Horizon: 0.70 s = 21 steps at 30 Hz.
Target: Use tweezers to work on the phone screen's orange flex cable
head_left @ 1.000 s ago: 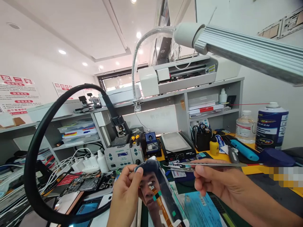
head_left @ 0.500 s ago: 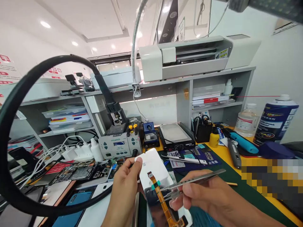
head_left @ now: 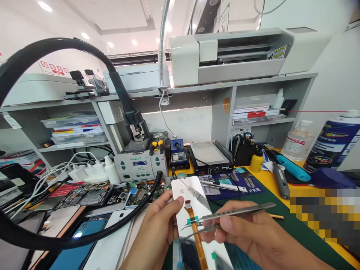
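The left hand (head_left: 157, 228) grips the phone screen (head_left: 194, 221) while the right hand (head_left: 247, 236) pinches tweezers (head_left: 233, 214) at its orange flex cable (head_left: 194, 228).

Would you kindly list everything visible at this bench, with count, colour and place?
glossy phone screen panel with orange flex cable: 1, silver and orange, held low centre
metal tweezers: 1, silver, tips at the flex cable
grey rework station: 1, grey, behind the panel
thick black hose: 1, black, looping at left
white cutting machine: 1, white, top shelf
blue spray can: 1, blue, far right
small yellow bottle: 1, yellow, right of centre
white chargers: several, white, left
left hand: grip on the panel's edge
right hand: grip on the tweezers
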Each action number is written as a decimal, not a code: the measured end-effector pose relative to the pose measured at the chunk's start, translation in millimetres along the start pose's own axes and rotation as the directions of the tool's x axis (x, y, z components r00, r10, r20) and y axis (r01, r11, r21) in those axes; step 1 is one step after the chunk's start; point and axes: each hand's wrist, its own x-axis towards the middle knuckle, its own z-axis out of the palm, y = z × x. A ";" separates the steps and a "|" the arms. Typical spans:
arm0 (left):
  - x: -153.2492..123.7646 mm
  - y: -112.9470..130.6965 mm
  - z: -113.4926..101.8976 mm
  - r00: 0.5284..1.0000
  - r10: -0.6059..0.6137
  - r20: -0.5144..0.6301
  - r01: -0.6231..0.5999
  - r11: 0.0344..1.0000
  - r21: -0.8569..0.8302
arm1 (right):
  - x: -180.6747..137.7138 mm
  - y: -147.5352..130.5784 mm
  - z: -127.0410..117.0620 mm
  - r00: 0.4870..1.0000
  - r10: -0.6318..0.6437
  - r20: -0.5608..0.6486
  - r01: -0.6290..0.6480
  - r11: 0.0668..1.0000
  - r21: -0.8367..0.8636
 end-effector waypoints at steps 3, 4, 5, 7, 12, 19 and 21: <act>-1.9 0.0 0.5 0.997 -0.051 0.050 0.053 0.998 -0.039 | -2.9 -3.1 2.3 1.000 -0.011 -0.002 0.011 0.999 0.053; -2.2 -0.3 -0.1 0.995 -0.063 0.082 0.067 0.997 -0.044 | -3.5 -4.0 2.7 1.000 -0.011 -0.005 0.012 0.997 0.070; -2.6 -0.8 -0.8 0.990 -0.074 0.120 0.081 0.996 -0.049 | -3.7 -4.7 2.8 1.000 -0.007 -0.010 0.007 0.996 0.085; -3.6 -1.6 -1.6 0.977 -0.099 0.191 0.110 0.993 -0.049 | -3.0 -5.9 1.9 1.000 0.006 -0.006 -0.005 0.994 0.113; -6.5 1.2 2.0 0.983 -0.141 0.120 0.137 0.990 0.046 | -2.4 -10.3 -6.7 0.995 -0.098 -0.011 0.099 0.992 0.076; -7.5 5.4 -2.4 0.999 0.020 -0.042 -0.017 0.998 0.062 | -15.6 -17.0 -7.5 0.969 -0.171 -0.180 0.128 0.965 -0.229; -8.1 4.2 -5.6 0.996 0.043 -0.073 -0.041 0.999 0.029 | -15.9 -14.4 -5.7 0.965 -0.187 -0.183 0.125 0.944 -0.306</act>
